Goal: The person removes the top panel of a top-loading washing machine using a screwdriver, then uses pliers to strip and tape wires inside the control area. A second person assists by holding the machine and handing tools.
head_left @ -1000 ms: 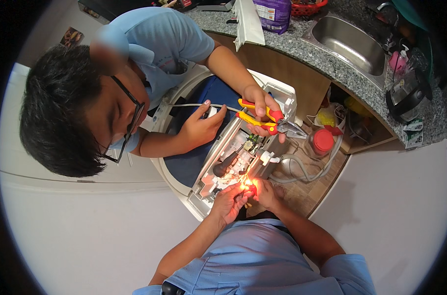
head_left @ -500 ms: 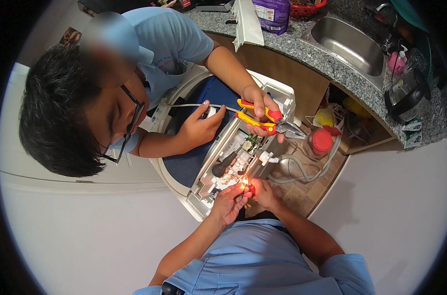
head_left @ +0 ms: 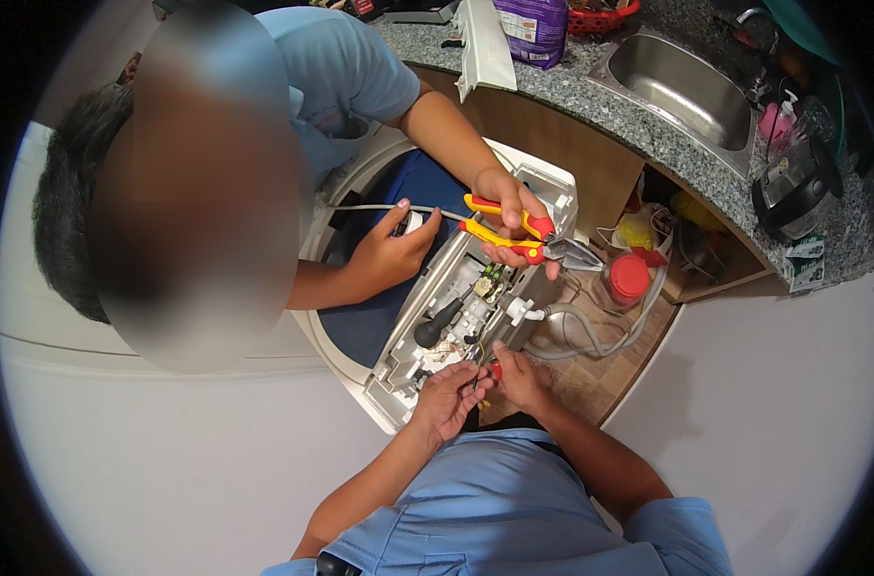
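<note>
My left hand (head_left: pixel 445 398) pinches a thin wire (head_left: pixel 480 352) that runs up into an open-topped white appliance, which looks like a washing machine (head_left: pixel 379 392) with a dark blue lid (head_left: pixel 346 331). Right beside it, my right hand (head_left: pixel 523 382) closes around a small red lighter (head_left: pixel 496 371), partly covered by my fingers. No flame shows. Exposed valves and wiring (head_left: pixel 471 312) fill the opened panel just beyond my fingers. Across the machine, a co-worker's hand grips red-and-yellow pliers (head_left: pixel 504 240) with jaws pointing right; their other hand holds a small white piece near a grey cable (head_left: pixel 360 205).
At right, a grey corrugated hose (head_left: pixel 605 346) curves over the floor beside a red-lidded jar (head_left: pixel 629 276). A granite counter (head_left: pixel 591 110) carries a steel sink (head_left: pixel 682 91), a purple bag (head_left: pixel 533 29) and a kettle (head_left: pixel 792 197). A white panel (head_left: pixel 485 53) leans over the counter edge.
The bright flame between my hands has gone out. My hands have barely moved. The co-worker's head has shifted slightly; their hands and the pliers stay nearly in place.
</note>
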`<state>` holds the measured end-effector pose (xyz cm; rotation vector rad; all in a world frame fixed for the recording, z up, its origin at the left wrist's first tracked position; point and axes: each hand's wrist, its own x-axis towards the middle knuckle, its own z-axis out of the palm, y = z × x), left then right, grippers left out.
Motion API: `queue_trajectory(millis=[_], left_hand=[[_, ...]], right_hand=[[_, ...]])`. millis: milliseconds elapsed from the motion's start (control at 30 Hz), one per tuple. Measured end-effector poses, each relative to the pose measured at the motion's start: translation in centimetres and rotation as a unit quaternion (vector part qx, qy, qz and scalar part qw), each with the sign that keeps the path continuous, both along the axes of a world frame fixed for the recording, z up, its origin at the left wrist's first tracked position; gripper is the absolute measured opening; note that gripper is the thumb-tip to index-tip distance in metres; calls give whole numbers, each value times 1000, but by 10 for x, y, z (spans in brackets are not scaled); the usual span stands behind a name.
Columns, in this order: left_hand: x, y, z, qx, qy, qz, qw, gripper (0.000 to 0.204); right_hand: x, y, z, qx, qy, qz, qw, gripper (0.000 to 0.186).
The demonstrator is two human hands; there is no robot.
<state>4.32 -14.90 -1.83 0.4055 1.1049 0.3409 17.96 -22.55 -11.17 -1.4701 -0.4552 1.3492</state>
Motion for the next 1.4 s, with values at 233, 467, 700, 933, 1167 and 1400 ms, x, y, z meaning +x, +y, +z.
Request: queue_trajectory(millis=[233, 467, 700, 933, 1167, 1400], left_hand=[[5, 3, 16, 65, 55, -24, 996, 14], [6, 6, 18, 50, 30, -28, 998, 12], [5, 10, 18, 35, 31, -28, 998, 13], [0, 13, 10, 30, 33, -26, 999, 11], [-2, 14, 13, 25, 53, -29, 998, 14], [3, 7, 11, 95, 101, -77, 987, 23]], right_hand=[[30, -13, 47, 271, -303, -22, 913, 22], [37, -2, 46, 326, -372, 36, 868, 34], [38, 0, 46, 326, -369, 54, 869, 33], [36, 5, 33, 331, -409, 50, 849, 38], [32, -25, 55, 247, -346, 16, 905, 31], [16, -32, 30, -22, -222, -52, 973, 24]])
